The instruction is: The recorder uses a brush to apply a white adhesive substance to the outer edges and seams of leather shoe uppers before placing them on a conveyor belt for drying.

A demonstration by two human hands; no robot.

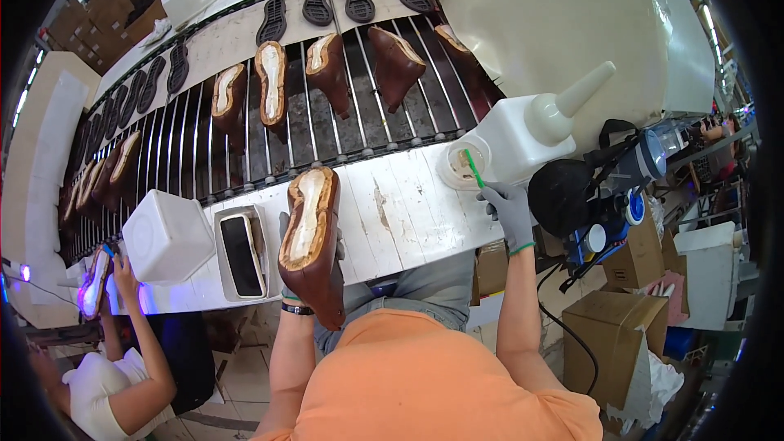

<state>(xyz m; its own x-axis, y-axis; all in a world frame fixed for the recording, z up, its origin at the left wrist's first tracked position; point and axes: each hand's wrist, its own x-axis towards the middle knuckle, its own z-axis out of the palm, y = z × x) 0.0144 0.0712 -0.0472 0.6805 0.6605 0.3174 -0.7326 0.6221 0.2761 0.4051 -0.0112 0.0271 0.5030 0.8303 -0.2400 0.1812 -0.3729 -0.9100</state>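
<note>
My left hand point(340, 247), in a grey glove, is closed around a brown leather shoe upper point(325, 298). The upper is held bottom side up over the bench's near edge, its pale, whitish underside facing me. Most of that hand is hidden behind it. At the right, my gloved right hand point(508, 211) grips a brush with a green handle point(474, 170). The brush's far end dips into a round white pot point(451, 173). Beside the pot lies a large white bottle with a long nozzle point(523, 131), tipped on its side.
Beyond the bench point(400, 216), a roller conveyor point(286, 163) carries several similar uppers point(271, 86). Dark outsoles point(317, 6) line a shelf behind it. A white canister point(167, 237) and a tray point(242, 253) stand left. A co-worker point(122, 376) sits far left. Cardboard boxes point(604, 343) stand right.
</note>
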